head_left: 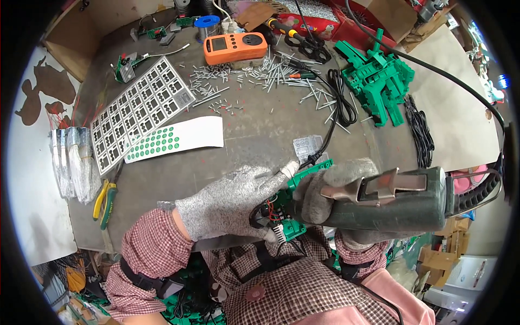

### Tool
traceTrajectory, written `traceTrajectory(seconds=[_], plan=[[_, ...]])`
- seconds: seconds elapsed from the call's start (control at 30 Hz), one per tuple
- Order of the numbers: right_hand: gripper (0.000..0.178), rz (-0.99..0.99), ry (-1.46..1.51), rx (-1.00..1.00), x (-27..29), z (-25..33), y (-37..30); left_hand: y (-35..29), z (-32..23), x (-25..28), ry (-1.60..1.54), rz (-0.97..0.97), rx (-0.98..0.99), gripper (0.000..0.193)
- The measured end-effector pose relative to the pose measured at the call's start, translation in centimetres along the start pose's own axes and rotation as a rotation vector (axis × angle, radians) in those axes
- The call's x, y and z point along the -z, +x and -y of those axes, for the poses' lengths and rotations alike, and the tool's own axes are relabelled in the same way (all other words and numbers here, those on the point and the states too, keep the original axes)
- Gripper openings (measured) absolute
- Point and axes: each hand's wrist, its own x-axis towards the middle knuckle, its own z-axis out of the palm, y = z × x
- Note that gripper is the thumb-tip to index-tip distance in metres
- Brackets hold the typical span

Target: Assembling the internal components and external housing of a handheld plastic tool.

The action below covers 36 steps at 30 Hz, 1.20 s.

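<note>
My left hand (pixel 227 200), in a grey knit glove, is closed around a green plastic housing (pixel 294 229) near the table's front edge. Coloured wires and a circuit board show inside the housing, and a black power cord (pixel 328 142) leads away from its far end. My right hand (pixel 315 201), gloved too, grips a dark green cylindrical power screwdriver (pixel 387 210) with a metal lever on its side. The driver lies sideways with its front end toward the housing; its tip is hidden behind my fingers. Just beyond the housing lies a small clear label sheet (pixel 307 145).
Loose screws (pixel 265 70) are scattered mid-table below an orange meter (pixel 235 49). Green plastic housings (pixel 379 78) are piled at far right, beside a coiled black cord (pixel 420 132). Left are sticker sheets (pixel 143 111) and yellow-green pliers (pixel 104 203). A black cable (pixel 433 73) arches over the right side.
</note>
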Motion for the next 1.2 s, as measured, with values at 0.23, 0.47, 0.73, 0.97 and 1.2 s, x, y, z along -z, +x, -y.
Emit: traceTrajectory(seconds=[0.23,0.47,0.73,0.97,1.2], plan=[[0.034,0.091,0.01,-0.032,-0.2,0.2,-0.7,-0.2,0.2,-0.4,-0.075,-0.056,-0.047,0.119],[0.028,0.111,-0.087,-0.066,-1.6,-3.0,0.9,-0.4,-0.1,-0.3,-0.061,-0.046,-0.023,0.116],[0.056,-0.548,-0.128,-0.024,0.7,0.4,0.7,-1.5,-1.6,-1.3,0.27,-0.226,-0.044,0.108],[0.067,-0.469,-2.051,-0.332,15.5,11.4,-9.7,-7.7,-3.1,-4.8,0.554,-0.365,0.236,0.071],[0.055,0.095,-1.755,-0.131,4.1,3.9,-1.2,-4.9,0.1,-1.0,0.639,-0.444,0.347,0.061]])
